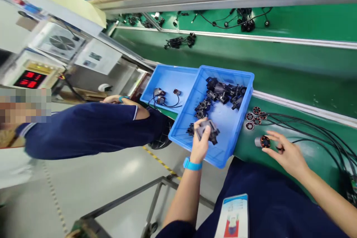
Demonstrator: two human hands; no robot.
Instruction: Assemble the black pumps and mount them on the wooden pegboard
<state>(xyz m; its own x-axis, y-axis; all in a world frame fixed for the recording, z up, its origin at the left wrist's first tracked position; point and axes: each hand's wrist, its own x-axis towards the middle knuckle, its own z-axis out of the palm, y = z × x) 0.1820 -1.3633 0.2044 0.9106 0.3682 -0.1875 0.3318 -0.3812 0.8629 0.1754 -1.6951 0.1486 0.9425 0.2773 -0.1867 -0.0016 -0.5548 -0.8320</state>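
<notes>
With the right hand [282,153] partly spread, pinching a metal cylinder [261,141] thumb-to-fingertips, at four o'clock in view; with the left hand [199,145] curled tight, gripping a blurred black housing [212,132] at five, over a blue bin [226,119].

Can't read any word, brand or no. for certain. Can see red digits lit, apparently in two rows, on LED display [30,79] at far L, but can't tell values b/c of blur. Can spot lines of tiny print on card badge [232,212], btm ctr, w/ blue strip along top edge and red block lower down; too small/blurred to read. Can see two dark pics on white paper sheet [108,60], upper L nr display, but can't make out wording. Can pick out yellow-and-black striped marking [158,160] on floor [119,189], approx. ctr.
</notes>
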